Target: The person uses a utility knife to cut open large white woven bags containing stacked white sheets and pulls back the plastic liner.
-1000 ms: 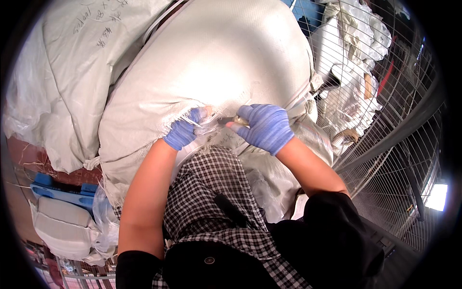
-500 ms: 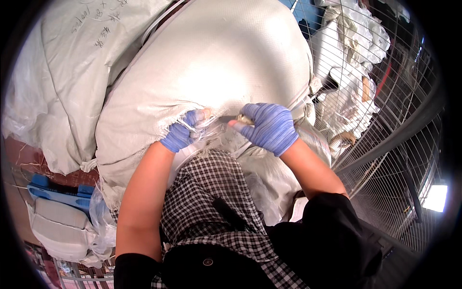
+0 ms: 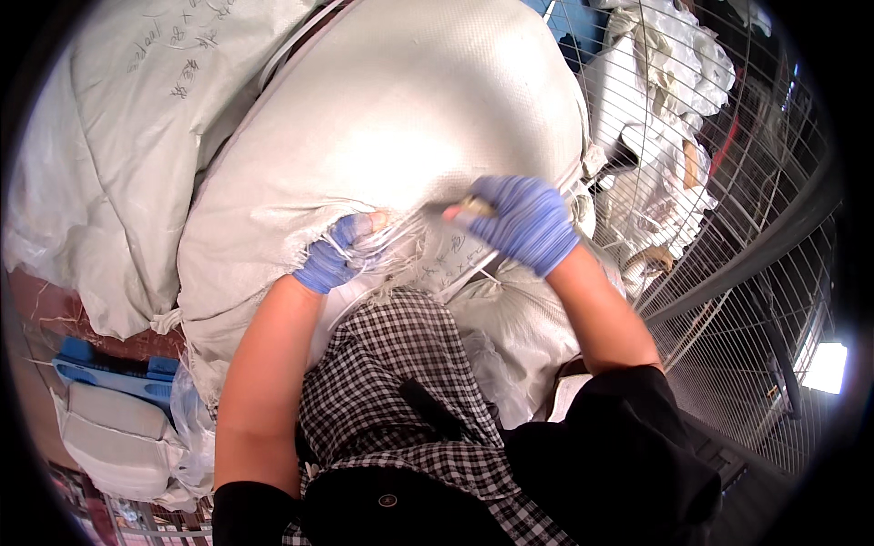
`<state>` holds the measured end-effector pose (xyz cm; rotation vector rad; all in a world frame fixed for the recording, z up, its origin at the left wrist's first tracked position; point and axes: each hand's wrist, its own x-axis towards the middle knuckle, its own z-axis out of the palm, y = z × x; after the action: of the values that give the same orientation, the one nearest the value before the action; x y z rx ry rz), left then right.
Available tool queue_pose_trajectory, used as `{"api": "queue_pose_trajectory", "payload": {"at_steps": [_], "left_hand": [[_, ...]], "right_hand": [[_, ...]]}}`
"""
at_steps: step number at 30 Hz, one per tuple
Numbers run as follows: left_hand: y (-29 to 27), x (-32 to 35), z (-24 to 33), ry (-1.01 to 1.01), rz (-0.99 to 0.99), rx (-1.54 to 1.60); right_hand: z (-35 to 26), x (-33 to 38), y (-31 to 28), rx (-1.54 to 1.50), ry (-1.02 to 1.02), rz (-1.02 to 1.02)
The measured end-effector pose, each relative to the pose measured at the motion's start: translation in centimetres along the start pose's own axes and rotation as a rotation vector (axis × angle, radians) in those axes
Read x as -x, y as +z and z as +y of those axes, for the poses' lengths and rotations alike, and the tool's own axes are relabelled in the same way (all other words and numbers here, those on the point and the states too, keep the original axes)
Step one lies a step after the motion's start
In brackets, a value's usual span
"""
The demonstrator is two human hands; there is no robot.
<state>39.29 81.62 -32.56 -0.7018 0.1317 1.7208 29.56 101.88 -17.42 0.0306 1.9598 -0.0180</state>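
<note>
A large, stuffed white woven sack (image 3: 391, 109) lies in front of me, its near edge frayed into loose strands. My left hand (image 3: 333, 255), in a blue knitted glove with bare fingertips, is closed on that frayed sack edge. Loose fibres hang over its fingers. To the right, my right hand (image 3: 528, 223), gloved alike, is wrapped around the pale handle of a knife (image 3: 478, 208). A dark, motion-smeared blade points left toward the strands. Between the hands, ragged fibres (image 3: 405, 255) stretch across the opening, above a white surface with dark writing.
Another white sack (image 3: 146, 164) lies at the left. Wire mesh (image 3: 728, 300) curves along the right side, with crumpled white bags (image 3: 665, 100) behind it. A tied white sack (image 3: 523, 318) sits below my right hand. Blue plastic (image 3: 137, 382) shows at the lower left.
My right hand has moved right and slightly up with the knife, away from my left hand. My left hand has shifted slightly left, still gripping the sack edge.
</note>
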Motion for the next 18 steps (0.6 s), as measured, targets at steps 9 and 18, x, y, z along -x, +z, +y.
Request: {"api": "queue_pose_trajectory", "payload": {"at_steps": [9,18], "left_hand": [[1.7,1.0,1.0,0.021,-0.103,0.07],[-1.0,-0.1,-0.7,0.027,-0.007,0.043]], "right_hand": [[1.7,2.0,-0.4,-0.068,-0.064,0.132],[9.4,0.7,-4.2,-0.225,0.387,0.325]]}}
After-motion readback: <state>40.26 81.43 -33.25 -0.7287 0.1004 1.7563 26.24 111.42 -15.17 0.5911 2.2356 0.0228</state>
